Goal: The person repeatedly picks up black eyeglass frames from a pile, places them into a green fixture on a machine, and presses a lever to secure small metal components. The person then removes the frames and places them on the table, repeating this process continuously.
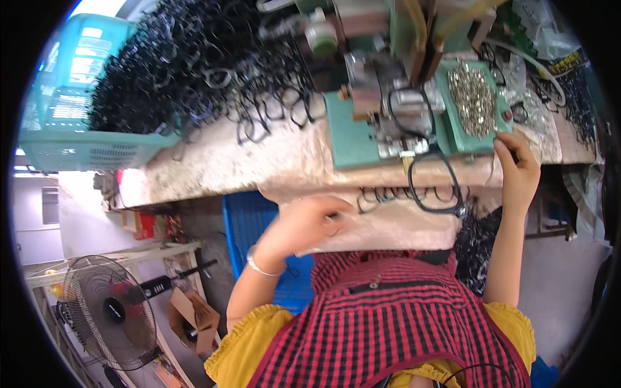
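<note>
A dark eyeglass frame [432, 183] sits at the small metal fixture [398, 139] on the green machine base [349, 132], with one rim hanging over the table's front edge. To the left of this frame, my left hand [314, 223] is over the cloth-covered front ledge, its fingers smeared by motion; whether it holds anything cannot be made out. At the right corner of a green tray [449, 129], my right hand [519, 167] has thumb and forefinger pinched together. Anything between those fingertips is too small to name. Small shiny metal parts [472, 97] lie heaped in that tray.
Black eyeglass frames [194, 71] are piled high at the back left, beside a turquoise basket [116, 149]. More frames [414, 193] line the front ledge. A white bottle [320, 32] stands behind the machine. A fan [111, 310] and a blue crate [249, 223] are below left.
</note>
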Motion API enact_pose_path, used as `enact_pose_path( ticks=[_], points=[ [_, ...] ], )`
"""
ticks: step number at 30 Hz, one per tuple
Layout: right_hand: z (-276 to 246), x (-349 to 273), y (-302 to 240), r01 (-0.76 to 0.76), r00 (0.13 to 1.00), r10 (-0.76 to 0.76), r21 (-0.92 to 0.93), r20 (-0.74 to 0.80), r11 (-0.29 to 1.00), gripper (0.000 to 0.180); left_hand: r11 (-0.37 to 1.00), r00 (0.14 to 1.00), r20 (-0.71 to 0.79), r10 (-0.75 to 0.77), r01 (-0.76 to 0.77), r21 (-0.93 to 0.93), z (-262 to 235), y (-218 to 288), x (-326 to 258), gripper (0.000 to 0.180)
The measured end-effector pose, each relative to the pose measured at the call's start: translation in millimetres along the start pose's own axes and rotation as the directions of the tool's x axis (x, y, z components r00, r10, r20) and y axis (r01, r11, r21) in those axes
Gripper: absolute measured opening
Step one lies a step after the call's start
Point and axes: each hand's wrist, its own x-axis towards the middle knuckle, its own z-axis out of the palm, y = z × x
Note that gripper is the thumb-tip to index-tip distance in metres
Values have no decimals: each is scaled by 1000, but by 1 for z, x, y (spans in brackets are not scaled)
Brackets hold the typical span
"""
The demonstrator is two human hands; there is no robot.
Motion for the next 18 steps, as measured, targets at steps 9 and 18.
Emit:
enact_pose_path(
  ticks=[9,18],
  points=[
    [99,50,-104,68,972,-174,513,161,855,29,655,467,-727,503,344,673,-141,-104,54,30],
    [100,41,-118,-118,971,-55,668,231,735,39,902,736,-657,164,157,402,-177,-122,62,39]
  ],
)
